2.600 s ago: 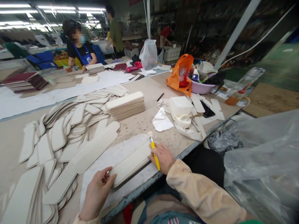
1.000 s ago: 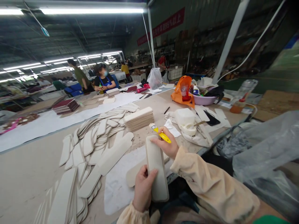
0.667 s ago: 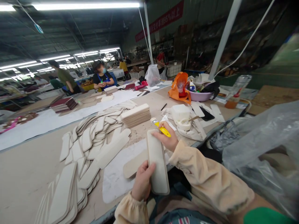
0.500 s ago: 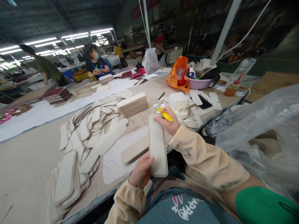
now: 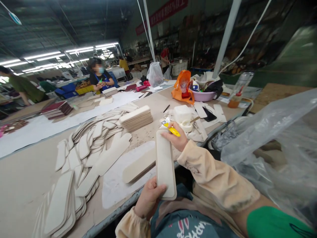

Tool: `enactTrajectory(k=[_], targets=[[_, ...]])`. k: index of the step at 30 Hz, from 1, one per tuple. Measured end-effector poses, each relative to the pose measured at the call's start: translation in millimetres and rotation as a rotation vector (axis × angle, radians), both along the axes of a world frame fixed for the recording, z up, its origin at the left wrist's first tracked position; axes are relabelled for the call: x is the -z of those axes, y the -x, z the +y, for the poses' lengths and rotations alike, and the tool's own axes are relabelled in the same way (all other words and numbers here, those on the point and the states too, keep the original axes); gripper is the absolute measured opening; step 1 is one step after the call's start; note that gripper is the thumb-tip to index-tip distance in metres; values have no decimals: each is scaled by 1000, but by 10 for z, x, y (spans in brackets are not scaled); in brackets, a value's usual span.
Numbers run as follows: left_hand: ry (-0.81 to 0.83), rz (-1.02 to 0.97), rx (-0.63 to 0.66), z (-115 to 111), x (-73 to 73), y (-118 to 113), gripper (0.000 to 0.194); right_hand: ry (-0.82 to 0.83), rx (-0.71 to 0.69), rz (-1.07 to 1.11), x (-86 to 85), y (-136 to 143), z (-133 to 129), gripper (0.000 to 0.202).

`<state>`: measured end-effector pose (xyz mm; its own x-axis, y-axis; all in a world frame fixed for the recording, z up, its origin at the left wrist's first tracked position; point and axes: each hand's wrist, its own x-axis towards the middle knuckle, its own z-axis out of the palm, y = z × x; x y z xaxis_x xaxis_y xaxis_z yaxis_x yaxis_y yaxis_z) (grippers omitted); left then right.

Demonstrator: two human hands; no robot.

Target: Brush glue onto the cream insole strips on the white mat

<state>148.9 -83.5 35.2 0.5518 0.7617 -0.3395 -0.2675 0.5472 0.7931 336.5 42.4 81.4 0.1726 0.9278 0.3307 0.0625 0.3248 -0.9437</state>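
Note:
In the head view my left hand (image 5: 150, 195) grips the lower left edge of a long off-white panel (image 5: 165, 165) with rounded corners, thumb on its face. My right hand (image 5: 178, 136) is closed around a yellow utility knife (image 5: 173, 130), with its metal end pointing up and left. Fingers of the same hand also rest on the panel's top end. The panel is tilted upright above the table's front edge. Just left of it, a small stack of similar panels (image 5: 138, 167) lies on a white sheet (image 5: 111, 185).
Left of the sheet spreads a heap of loose panels (image 5: 84, 158), with a neat stack (image 5: 136, 119) behind. A white tub (image 5: 182, 113), orange bag (image 5: 182, 87), purple basin (image 5: 203, 96) and bottle (image 5: 240, 90) stand farther right. Clear plastic (image 5: 272, 132) bulges at the right. A co-worker (image 5: 100, 79) sits across.
The view has tilted up, so the table contents appear shifted left and mostly lower. Both hands keep hold of the panel and knife. A person in green at far left has moved left.

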Motion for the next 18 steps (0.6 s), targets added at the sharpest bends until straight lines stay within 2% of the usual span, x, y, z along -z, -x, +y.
enactTrajectory(k=[9, 15, 18], targets=[[-64, 83, -28, -43, 2, -24, 45, -63, 15, 2, -36, -34, -71, 31], [-54, 42, -41, -54, 56, -34, 44, -50, 12, 12, -39, -31, -73, 31], [-36, 26, -44, -76, 22, -33, 46, -40, 4, 19, -49, -26, -98, 31]])
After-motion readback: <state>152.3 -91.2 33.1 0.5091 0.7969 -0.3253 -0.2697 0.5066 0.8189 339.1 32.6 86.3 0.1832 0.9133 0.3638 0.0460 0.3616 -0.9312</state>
